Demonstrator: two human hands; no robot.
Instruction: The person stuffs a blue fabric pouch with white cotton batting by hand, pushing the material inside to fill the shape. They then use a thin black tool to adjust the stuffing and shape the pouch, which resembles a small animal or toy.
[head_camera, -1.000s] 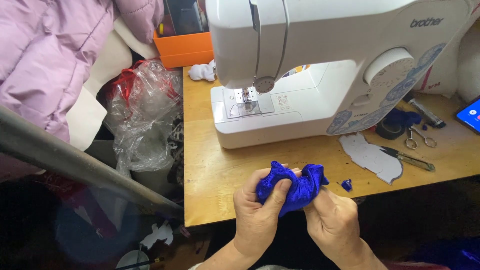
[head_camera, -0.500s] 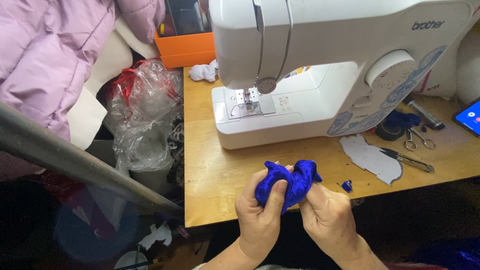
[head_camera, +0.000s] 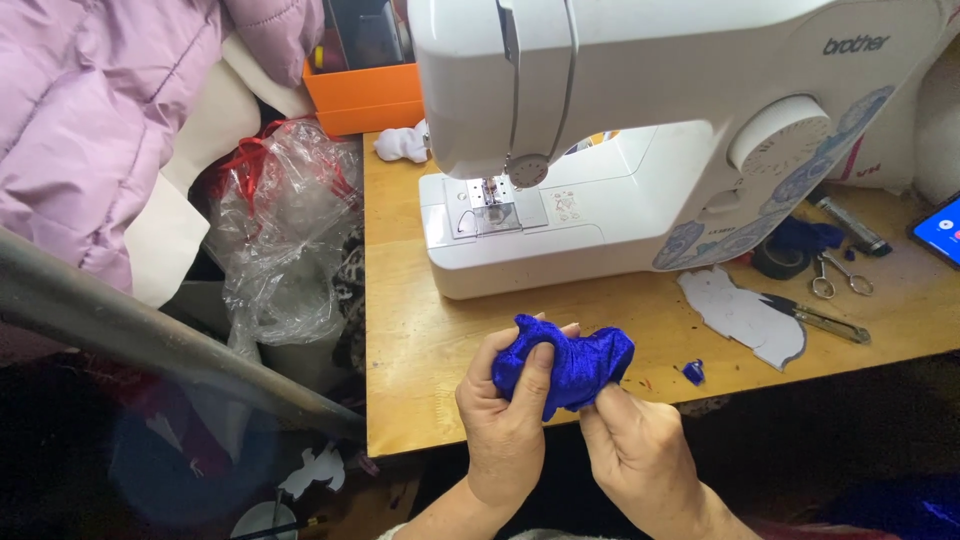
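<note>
Both hands, left (head_camera: 510, 420) and right (head_camera: 635, 450), clenched on blue fabric piece (head_camera: 570, 362) before sewing machine (head_camera: 620, 150); kneading underway, firmer pinch apparently needed next.

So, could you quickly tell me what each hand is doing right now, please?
Left hand: closed on the crumpled bright-blue velvety fabric piece, thumb on top.
Right hand: pinching the same fabric from below.

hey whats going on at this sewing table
A person sits at a wooden table and works a small bunched piece of blue fabric with both bare hands. The left hand wraps it from the side, thumb on top; the right hand pinches its lower edge. A white sewing machine stands just behind, with nothing under its needle. Small scissors lie to the right.
</note>
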